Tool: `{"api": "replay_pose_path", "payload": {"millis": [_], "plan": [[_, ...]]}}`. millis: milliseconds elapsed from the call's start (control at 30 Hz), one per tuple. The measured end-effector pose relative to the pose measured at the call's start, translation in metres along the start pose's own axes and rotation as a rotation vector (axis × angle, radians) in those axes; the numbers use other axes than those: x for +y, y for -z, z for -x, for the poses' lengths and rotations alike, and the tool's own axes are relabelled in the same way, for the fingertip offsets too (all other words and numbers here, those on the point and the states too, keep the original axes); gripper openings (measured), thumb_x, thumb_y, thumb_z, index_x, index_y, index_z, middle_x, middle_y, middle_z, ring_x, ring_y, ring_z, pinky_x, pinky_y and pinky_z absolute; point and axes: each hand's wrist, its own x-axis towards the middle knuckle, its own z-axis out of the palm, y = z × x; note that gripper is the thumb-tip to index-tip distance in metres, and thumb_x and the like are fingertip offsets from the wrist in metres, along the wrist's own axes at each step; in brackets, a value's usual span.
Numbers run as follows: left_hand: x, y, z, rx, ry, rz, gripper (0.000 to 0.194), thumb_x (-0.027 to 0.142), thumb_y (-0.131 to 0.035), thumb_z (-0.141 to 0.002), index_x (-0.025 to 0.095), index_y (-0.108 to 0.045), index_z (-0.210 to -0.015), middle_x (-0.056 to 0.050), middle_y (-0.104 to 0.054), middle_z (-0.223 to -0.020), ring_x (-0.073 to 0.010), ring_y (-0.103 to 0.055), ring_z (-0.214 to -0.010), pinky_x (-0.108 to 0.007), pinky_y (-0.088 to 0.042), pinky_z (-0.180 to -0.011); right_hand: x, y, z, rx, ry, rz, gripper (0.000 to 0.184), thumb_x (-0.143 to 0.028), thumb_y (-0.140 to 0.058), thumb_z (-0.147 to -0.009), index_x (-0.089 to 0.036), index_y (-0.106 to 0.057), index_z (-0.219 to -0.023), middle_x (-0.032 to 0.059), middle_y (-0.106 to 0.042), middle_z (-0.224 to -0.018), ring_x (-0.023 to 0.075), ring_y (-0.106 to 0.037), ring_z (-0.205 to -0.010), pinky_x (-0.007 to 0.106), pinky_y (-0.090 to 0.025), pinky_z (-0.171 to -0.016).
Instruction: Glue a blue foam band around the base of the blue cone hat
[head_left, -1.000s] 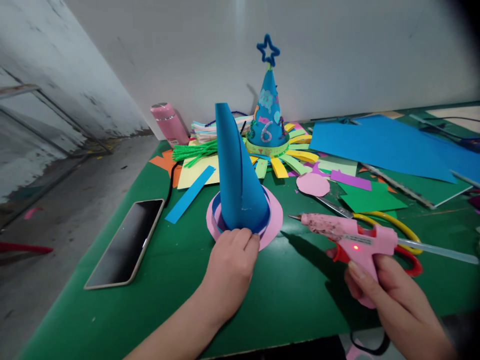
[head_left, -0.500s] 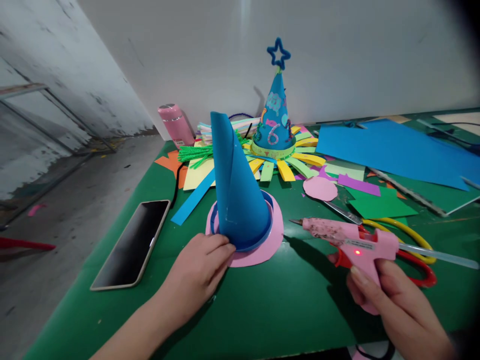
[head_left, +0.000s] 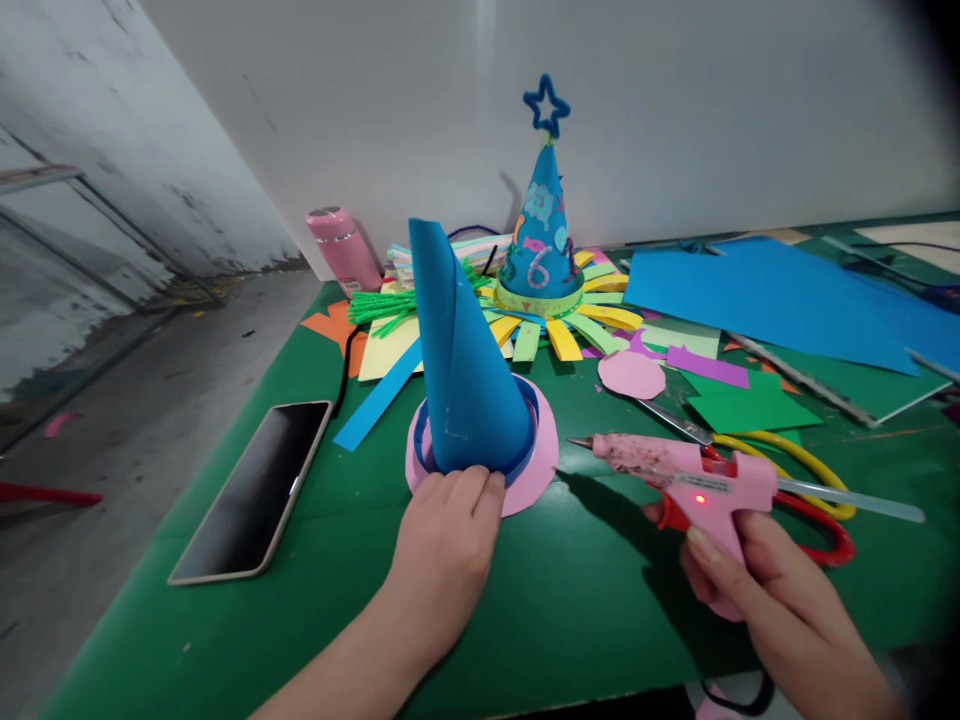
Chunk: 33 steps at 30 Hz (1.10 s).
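A blue paper cone hat stands in front of me, inside a blue paper band on a pink paper disc. My left hand is closed at the near edge of the hat, its fingers curled over the band and brim; the fingertips are hidden. In my right hand is a pink hot glue gun with a red light on and a clear glue stick out of its back. Its nozzle points left, a little apart from the pink brim.
A finished-looking decorated cone hat with a star stands behind. Around it lie paper strips, green pipe cleaners, blue sheets and scissors. A phone lies left; a pink bottle stands at the back.
My left hand has moved right along the near edge of the hat, from its left side to the front. The glue gun stays in my right hand, and the view has shifted slightly.
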Motion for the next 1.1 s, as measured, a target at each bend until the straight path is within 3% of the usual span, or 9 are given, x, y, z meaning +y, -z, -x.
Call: {"api": "replay_pose_path", "payload": {"millis": [200, 400, 533, 800, 967, 1100], "plan": [[-0.004, 0.002, -0.003, -0.005, 0.055, 0.192, 0.019, 0.010, -0.041, -0.081, 0.013, -0.060, -0.084, -0.008, -0.062, -0.076, -0.0189, -0.057, -0.070, -0.032, -0.047, -0.061, -0.003, 0.000, 0.004, -0.006, -0.007, -0.011, 0.018, -0.037, -0.045, -0.083, -0.021, -0.051, -0.076, -0.0020, -0.052, -0.057, 0.0120, -0.050, -0.049, 0.021, -0.045, -0.041], [-0.032, 0.020, -0.003, -0.235, -0.041, 0.408, 0.021, 0.012, -0.038, -0.083, 0.017, -0.058, -0.085, -0.005, -0.062, -0.080, -0.0164, -0.057, -0.073, -0.029, -0.043, -0.063, -0.002, 0.004, 0.010, -0.014, 0.016, 0.033, 0.021, -0.035, -0.047, -0.081, -0.021, -0.049, -0.067, -0.0023, -0.052, -0.056, 0.0118, -0.050, -0.049, 0.020, -0.045, -0.043], [-0.048, 0.032, -0.002, -0.345, -0.059, 0.427, 0.020, 0.014, -0.038, -0.083, 0.019, -0.058, -0.084, -0.002, -0.062, -0.077, -0.0150, -0.057, -0.070, -0.028, -0.040, -0.063, -0.005, 0.001, 0.015, 0.000, 0.050, 0.071, 0.021, -0.035, -0.047, -0.081, -0.021, -0.053, -0.067, -0.0024, -0.052, -0.054, 0.0122, -0.050, -0.047, 0.020, -0.045, -0.042], [-0.032, 0.024, 0.001, -0.186, -0.080, 0.158, 0.023, 0.018, -0.038, -0.086, 0.014, -0.060, -0.089, -0.006, -0.063, -0.077, -0.0180, -0.056, -0.069, -0.031, -0.033, -0.060, -0.025, -0.022, 0.009, -0.110, 0.286, 0.267, 0.016, -0.029, -0.043, -0.084, -0.023, -0.057, -0.087, -0.0009, -0.056, -0.060, 0.0139, -0.056, -0.052, 0.020, -0.047, -0.045], [-0.028, 0.020, 0.001, -0.232, 0.011, 0.184, 0.024, 0.018, -0.037, -0.086, 0.017, -0.061, -0.084, -0.004, -0.063, -0.075, -0.0173, -0.054, -0.069, -0.031, -0.030, -0.059, -0.024, -0.028, 0.006, -0.171, 0.492, 0.389, 0.023, -0.023, -0.045, -0.084, -0.022, -0.050, -0.106, 0.0041, -0.063, -0.088, 0.0168, -0.061, -0.083, 0.023, -0.050, -0.071], [-0.028, 0.020, 0.001, -0.223, 0.043, 0.244, 0.024, 0.018, -0.038, -0.086, 0.017, -0.062, -0.082, -0.003, -0.065, -0.078, -0.0183, -0.055, -0.071, -0.032, -0.032, -0.061, -0.022, -0.031, 0.004, -0.194, 0.489, 0.389, 0.025, -0.023, -0.044, -0.085, -0.022, -0.046, -0.109, 0.0032, -0.063, -0.084, 0.0157, -0.061, -0.077, 0.023, -0.050, -0.066]]}}
